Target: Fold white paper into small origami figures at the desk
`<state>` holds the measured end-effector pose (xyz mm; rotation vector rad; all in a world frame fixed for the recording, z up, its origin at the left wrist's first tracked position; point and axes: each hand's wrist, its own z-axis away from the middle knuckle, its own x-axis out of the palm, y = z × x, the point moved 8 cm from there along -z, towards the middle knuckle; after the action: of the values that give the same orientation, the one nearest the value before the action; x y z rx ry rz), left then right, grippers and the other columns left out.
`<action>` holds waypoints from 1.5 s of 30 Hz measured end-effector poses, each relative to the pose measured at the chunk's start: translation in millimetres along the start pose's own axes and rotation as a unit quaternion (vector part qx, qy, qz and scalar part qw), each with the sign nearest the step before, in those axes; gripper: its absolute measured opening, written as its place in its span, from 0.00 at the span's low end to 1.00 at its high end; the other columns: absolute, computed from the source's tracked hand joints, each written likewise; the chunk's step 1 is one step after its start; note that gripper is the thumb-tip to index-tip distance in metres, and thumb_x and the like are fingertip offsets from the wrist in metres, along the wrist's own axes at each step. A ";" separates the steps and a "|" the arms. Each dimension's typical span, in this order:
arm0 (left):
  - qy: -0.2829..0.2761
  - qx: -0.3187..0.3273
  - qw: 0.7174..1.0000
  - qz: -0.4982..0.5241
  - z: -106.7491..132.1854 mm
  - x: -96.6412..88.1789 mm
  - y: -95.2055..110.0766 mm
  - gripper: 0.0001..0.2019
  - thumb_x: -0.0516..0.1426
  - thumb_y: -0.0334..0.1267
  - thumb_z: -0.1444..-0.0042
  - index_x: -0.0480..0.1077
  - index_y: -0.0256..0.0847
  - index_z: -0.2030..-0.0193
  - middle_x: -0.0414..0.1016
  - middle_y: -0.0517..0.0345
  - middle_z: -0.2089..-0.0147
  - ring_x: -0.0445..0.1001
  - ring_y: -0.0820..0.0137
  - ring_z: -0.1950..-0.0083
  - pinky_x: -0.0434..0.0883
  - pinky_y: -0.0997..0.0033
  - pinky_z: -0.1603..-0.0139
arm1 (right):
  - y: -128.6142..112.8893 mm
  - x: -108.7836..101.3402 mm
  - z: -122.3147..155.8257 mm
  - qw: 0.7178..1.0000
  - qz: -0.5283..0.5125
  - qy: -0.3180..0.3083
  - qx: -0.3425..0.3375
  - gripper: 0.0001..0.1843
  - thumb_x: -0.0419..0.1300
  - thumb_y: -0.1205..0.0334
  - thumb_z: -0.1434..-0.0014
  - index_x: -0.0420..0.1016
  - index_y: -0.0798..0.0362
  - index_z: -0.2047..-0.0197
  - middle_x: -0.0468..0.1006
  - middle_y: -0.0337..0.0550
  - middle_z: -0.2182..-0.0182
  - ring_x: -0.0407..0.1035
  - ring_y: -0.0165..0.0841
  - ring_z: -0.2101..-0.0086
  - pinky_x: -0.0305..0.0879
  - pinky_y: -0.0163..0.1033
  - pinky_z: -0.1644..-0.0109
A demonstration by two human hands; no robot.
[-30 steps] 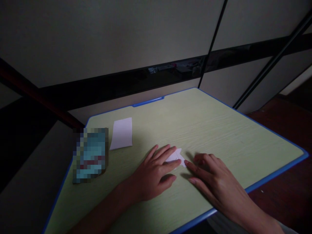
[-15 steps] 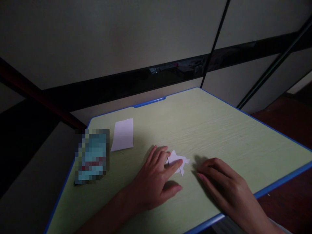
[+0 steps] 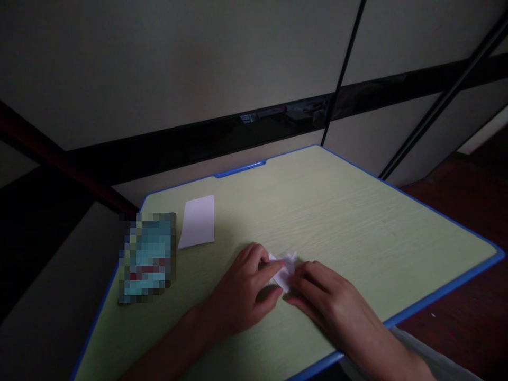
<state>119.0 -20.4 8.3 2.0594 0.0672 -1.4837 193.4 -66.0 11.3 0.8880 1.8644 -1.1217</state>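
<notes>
A small folded white paper piece [image 3: 283,269] lies on the pale green desk [image 3: 357,227], a little in front of its middle. My left hand [image 3: 242,291] has its fingers curled and pinches the paper's left side. My right hand [image 3: 329,304] comes in from the right, its fingertips pressed on the paper's right side. Most of the paper is hidden under the fingers of both hands.
A plain white sheet of paper [image 3: 197,222] lies at the back left of the desk. Beside it at the left edge sits a blurred blue and red object [image 3: 147,256]. The desk has a blue rim, with dark floor to the right and a wall behind.
My right hand, which had drawn back off the paper, has moved left onto it. My left hand's fingers went from flat to curled, pinching the paper.
</notes>
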 end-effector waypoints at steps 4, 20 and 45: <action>-0.010 -0.007 0.999 0.035 1.5 -0.1 -2.7 0.16 0.50 0.29 0.49 0.64 0.37 0.52 0.60 0.48 0.54 0.60 0.64 0.51 0.63 0.61 0.50 | -7.9 0.6 -1.9 0.999 0.033 0.010 -0.042 0.09 0.51 0.67 0.42 0.72 0.56 0.69 0.70 0.44 0.75 0.65 0.34 0.72 0.65 0.39 0.71; -0.067 0.092 0.991 0.073 2.6 -4.4 4.5 0.15 0.52 0.31 0.49 0.66 0.35 0.53 0.66 0.51 0.46 0.57 0.67 0.42 0.57 0.59 0.43 | 7.6 -4.9 -1.1 0.994 -0.061 -0.062 -0.062 0.12 0.47 0.70 0.41 0.72 0.57 0.64 0.72 0.47 0.70 0.66 0.35 0.69 0.66 0.42 0.66; -0.077 0.183 0.976 -0.095 11.3 -3.1 29.1 0.10 0.49 0.31 0.45 0.69 0.37 0.59 0.66 0.50 0.47 0.60 0.64 0.44 0.57 0.60 0.43 | 28.1 -11.8 -9.1 0.981 -0.182 -0.062 0.028 0.08 0.49 0.71 0.42 0.67 0.54 0.69 0.71 0.41 0.73 0.66 0.32 0.70 0.64 0.41 0.64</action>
<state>119.0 -48.9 21.3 2.2647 -0.0788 -1.8855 220.4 -49.3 13.9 0.5024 1.9453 -1.4215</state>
